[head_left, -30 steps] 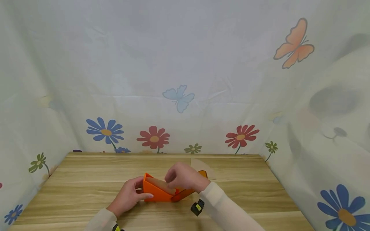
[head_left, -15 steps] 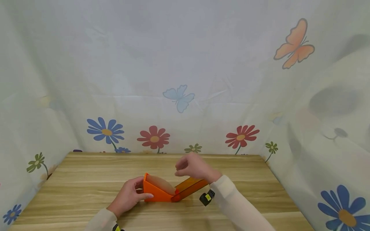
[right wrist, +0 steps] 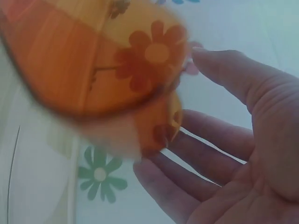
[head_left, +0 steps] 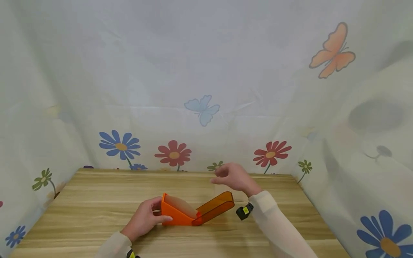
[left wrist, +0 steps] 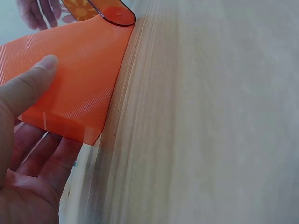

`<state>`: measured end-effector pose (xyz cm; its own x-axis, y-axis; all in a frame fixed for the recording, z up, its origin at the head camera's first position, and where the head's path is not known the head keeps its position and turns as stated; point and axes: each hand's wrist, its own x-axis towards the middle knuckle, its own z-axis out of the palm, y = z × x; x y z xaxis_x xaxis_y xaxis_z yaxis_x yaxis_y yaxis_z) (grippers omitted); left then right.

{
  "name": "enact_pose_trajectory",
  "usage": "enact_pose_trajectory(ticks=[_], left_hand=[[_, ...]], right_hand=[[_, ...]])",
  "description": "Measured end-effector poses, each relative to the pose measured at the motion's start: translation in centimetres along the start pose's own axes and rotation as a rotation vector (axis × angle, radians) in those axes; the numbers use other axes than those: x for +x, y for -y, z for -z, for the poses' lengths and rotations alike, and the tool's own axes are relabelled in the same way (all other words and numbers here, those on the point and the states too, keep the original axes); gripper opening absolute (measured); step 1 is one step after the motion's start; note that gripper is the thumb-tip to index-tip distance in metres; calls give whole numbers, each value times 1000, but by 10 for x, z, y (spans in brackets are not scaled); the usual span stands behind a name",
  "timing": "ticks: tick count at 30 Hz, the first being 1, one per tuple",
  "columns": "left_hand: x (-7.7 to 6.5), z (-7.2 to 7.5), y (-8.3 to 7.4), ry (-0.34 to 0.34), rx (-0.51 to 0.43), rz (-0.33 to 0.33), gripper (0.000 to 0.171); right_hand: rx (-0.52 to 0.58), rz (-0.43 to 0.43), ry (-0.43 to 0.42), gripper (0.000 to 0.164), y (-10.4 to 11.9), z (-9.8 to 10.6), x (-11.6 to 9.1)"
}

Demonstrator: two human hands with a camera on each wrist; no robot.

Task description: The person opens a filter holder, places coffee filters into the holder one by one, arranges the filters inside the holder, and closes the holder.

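Observation:
An orange filter-paper holder [head_left: 177, 214] sits on the table, its clear amber lid [head_left: 215, 208] swung up to the right. Pale paper [head_left: 180, 203], fan-shaped like coffee filters, fills its slanted opening. My left hand [head_left: 146, 216] grips the holder's left end, thumb on the near side and fingers at the end and behind, as the left wrist view shows. My right hand [head_left: 235, 178] is raised beyond the lid, fingers apart from the thumb and nothing between them. Below that hand, another pale paper sheet [head_left: 237, 195] lies on the table behind the lid, partly hidden.
The wood-grain table [head_left: 113, 193] ends at a white curtain [head_left: 145, 89] printed with flowers and butterflies, which also rises at both sides. A small dark purple object [head_left: 88, 167] shows at the table's back left edge.
My right hand has drawn back from the papers in the holder, up and to the right past the lid. The left hand and holder have stayed in place.

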<state>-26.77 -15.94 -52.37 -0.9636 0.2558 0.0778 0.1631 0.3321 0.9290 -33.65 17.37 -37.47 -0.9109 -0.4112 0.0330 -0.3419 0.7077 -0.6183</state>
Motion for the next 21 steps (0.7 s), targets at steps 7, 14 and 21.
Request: enact_pose_trajectory(ticks=[7, 14, 21], left_hand=[[1, 0, 2, 7, -10, -1, 60], [0, -1, 1, 4, -14, -5, 57], [0, -1, -1, -3, -31, -4, 55]], right_hand=[[12, -64, -21, 45, -23, -2, 5], [19, -161, -38, 57, -48, -12, 14], [-51, -201, -69, 64, -69, -23, 24]])
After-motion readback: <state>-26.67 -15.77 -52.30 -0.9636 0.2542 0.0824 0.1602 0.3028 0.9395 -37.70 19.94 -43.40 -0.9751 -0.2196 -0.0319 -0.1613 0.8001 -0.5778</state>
